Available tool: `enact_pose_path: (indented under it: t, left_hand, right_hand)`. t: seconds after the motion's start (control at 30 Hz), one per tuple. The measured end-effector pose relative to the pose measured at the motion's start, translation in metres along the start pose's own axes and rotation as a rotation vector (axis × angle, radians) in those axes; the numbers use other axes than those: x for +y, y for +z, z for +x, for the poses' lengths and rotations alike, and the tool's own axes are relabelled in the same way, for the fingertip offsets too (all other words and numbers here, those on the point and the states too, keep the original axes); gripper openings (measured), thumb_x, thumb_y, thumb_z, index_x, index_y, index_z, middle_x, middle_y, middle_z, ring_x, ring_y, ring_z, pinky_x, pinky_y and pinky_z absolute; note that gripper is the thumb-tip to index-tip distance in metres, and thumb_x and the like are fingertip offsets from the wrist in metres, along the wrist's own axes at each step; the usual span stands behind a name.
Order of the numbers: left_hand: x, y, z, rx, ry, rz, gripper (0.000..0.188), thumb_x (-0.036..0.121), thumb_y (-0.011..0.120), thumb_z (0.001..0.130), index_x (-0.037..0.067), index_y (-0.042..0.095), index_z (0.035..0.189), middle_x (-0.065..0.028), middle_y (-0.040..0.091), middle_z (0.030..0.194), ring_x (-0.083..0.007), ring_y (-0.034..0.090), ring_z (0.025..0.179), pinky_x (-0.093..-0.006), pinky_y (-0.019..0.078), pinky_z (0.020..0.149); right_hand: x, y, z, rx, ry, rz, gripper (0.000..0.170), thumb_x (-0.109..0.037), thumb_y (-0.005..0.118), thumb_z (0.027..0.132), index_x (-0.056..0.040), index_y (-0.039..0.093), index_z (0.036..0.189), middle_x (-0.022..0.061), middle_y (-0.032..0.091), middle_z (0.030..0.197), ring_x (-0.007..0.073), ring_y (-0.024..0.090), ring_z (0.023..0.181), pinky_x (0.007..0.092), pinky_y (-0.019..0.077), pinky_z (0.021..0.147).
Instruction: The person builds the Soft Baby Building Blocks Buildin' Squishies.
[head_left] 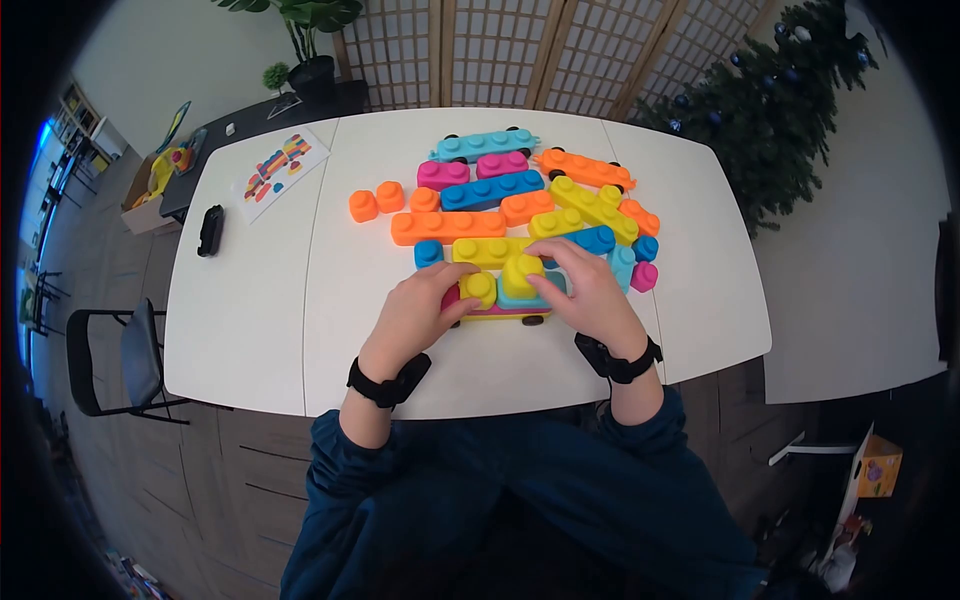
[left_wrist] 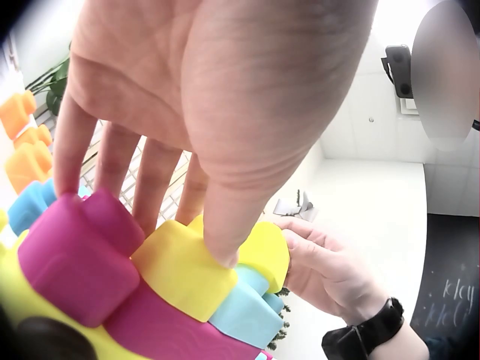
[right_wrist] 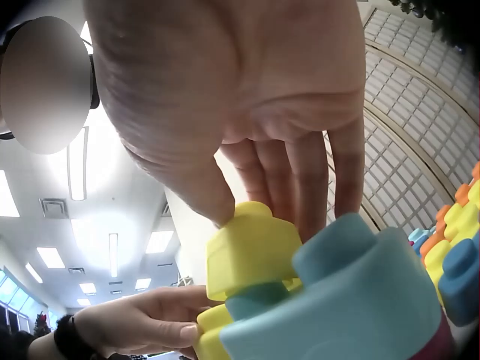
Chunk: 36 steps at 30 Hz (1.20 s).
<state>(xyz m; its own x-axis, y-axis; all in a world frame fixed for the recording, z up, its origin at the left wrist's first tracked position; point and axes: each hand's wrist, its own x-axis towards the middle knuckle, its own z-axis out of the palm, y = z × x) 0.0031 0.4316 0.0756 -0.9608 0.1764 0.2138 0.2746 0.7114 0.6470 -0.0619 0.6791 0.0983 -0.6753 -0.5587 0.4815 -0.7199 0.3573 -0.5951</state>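
Observation:
At the table's near side stands a wheeled yellow base (head_left: 505, 317) with magenta and teal blocks stacked on it. My left hand (head_left: 410, 312) pinches a yellow block (head_left: 478, 290) that sits beside a magenta block (left_wrist: 82, 255), thumb at its near side. With thumb and fingers my right hand (head_left: 590, 295) grips another yellow block (head_left: 521, 277), which rests on a stud of the teal block (right_wrist: 345, 300); in the right wrist view it is slightly tilted. The left wrist view shows the two yellow blocks side by side. The fingers' far contact is partly hidden.
Behind the hands lie loose blocks: a long orange one (head_left: 447, 228), a blue one (head_left: 492, 190) and several others. Farther back are teal (head_left: 485, 146) and orange (head_left: 585, 168) wheeled bases. A printed picture sheet (head_left: 280, 172) and a black object (head_left: 210, 230) lie at the left.

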Motion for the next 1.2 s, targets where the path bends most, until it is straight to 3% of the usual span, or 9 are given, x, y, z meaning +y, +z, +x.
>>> enact_pose_path:
  t: [0.2, 0.4, 0.47, 0.8, 0.9, 0.97, 1.2]
  left_hand:
    - [-0.001, 0.001, 0.001, -0.009, 0.008, -0.006, 0.038, 0.023, 0.077, 0.088, 0.009, 0.066, 0.121, -0.0139, 0.070, 0.106, -0.0357, 0.068, 0.096, -0.0410, 0.0558, 0.083]
    - [0.001, 0.001, 0.000, -0.006, -0.016, 0.002, 0.038, 0.024, 0.077, 0.088, 0.010, 0.066, 0.122, -0.0139, 0.070, 0.106, -0.0357, 0.068, 0.096, -0.0410, 0.0559, 0.083]
    - [0.001, -0.001, -0.001, -0.016, -0.021, 0.006, 0.038, 0.024, 0.077, 0.088, 0.010, 0.066, 0.122, -0.0137, 0.070, 0.107, -0.0357, 0.068, 0.096, -0.0412, 0.0559, 0.083]
    - [0.002, -0.001, -0.002, -0.010, -0.020, -0.004, 0.037, 0.024, 0.075, 0.090, 0.010, 0.064, 0.123, -0.0139, 0.069, 0.108, -0.0360, 0.068, 0.099, -0.0413, 0.0555, 0.085]
    - [0.002, 0.003, -0.001, -0.015, 0.008, 0.004, 0.042, 0.026, 0.076, 0.089, 0.008, 0.063, 0.126, -0.0133, 0.069, 0.115, -0.0353, 0.065, 0.106, -0.0425, 0.0543, 0.089]
    - [0.006, 0.008, 0.003, 0.061, 0.138, -0.159, 0.051, 0.019, 0.079, 0.088, 0.008, 0.058, 0.133, -0.0154, 0.066, 0.122, -0.0361, 0.065, 0.110, -0.0403, 0.0538, 0.091]
    - [0.008, 0.025, 0.010, 0.044, 0.163, -0.258, 0.060, 0.017, 0.082, 0.086, 0.008, 0.055, 0.138, -0.0156, 0.064, 0.130, -0.0360, 0.063, 0.117, -0.0406, 0.0519, 0.098]
  right_hand:
    - [-0.002, 0.000, -0.001, -0.039, 0.059, 0.005, 0.026, -0.012, 0.072, 0.091, -0.0003, 0.063, 0.113, 0.0162, 0.069, 0.112, 0.0352, 0.069, 0.092, 0.0376, 0.0552, 0.079]
    - [-0.008, 0.008, -0.007, -0.049, -0.019, -0.033, 0.031, -0.012, 0.075, 0.089, -0.0016, 0.062, 0.115, 0.0159, 0.068, 0.114, 0.0362, 0.068, 0.097, 0.0392, 0.0558, 0.081]
    - [-0.008, 0.009, -0.009, -0.062, 0.048, -0.024, 0.034, -0.007, 0.075, 0.087, -0.0013, 0.062, 0.119, 0.0157, 0.067, 0.118, 0.0364, 0.067, 0.106, 0.0372, 0.0548, 0.089]
    - [-0.003, 0.017, -0.013, -0.020, 0.041, 0.014, 0.034, -0.005, 0.073, 0.089, -0.0003, 0.061, 0.120, 0.0159, 0.067, 0.120, 0.0360, 0.066, 0.109, 0.0372, 0.0538, 0.092]
    - [0.000, 0.019, -0.013, 0.005, 0.004, 0.008, 0.035, -0.010, 0.074, 0.089, -0.0021, 0.061, 0.121, 0.0171, 0.066, 0.120, 0.0374, 0.066, 0.105, 0.0397, 0.0554, 0.087]
    - [-0.001, 0.021, -0.013, 0.013, 0.024, 0.026, 0.035, -0.010, 0.074, 0.090, -0.0019, 0.061, 0.121, 0.0172, 0.066, 0.120, 0.0377, 0.066, 0.106, 0.0395, 0.0553, 0.088]
    - [-0.001, 0.031, -0.012, 0.040, 0.009, 0.077, 0.036, -0.009, 0.073, 0.091, -0.0019, 0.060, 0.123, 0.0175, 0.066, 0.122, 0.0382, 0.066, 0.108, 0.0395, 0.0552, 0.088]
